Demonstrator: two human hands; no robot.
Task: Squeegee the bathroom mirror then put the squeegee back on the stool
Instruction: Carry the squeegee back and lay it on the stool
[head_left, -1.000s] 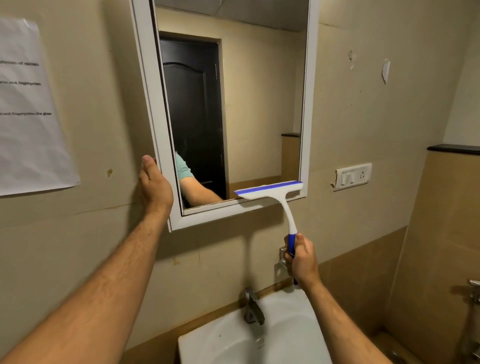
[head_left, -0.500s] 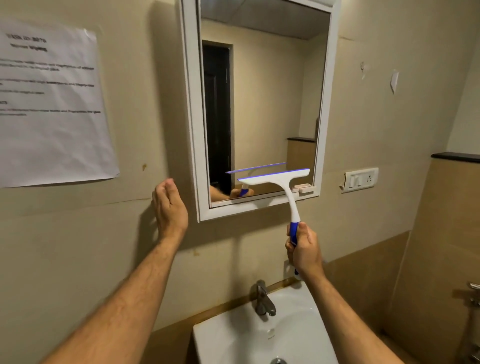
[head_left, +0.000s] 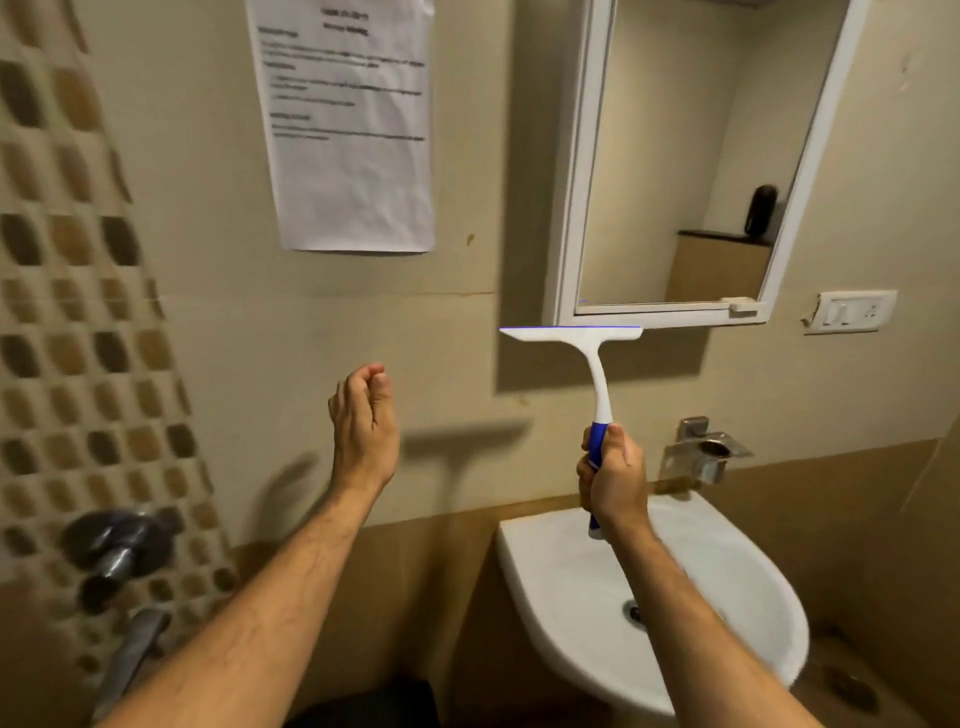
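Head view: the squeegee (head_left: 597, 364) is held upright by the right hand (head_left: 613, 475), whose fingers are wrapped round the blue grip at the lower end of its handle. The white blade bar with its blue edge is level and is seen just below the lower left corner of the mirror (head_left: 691, 156), apart from the glass and the white frame. The left hand (head_left: 363, 421) is raised in the air in front of the wall, with its fingers loosely curled and nothing held in them. A white sink (head_left: 727, 613) is seen below the right hand, with a metal tap (head_left: 701, 449) above it. A printed paper sheet (head_left: 353, 124) is fixed to the wall left of the mirror, and a switch plate (head_left: 852, 310) to its right.
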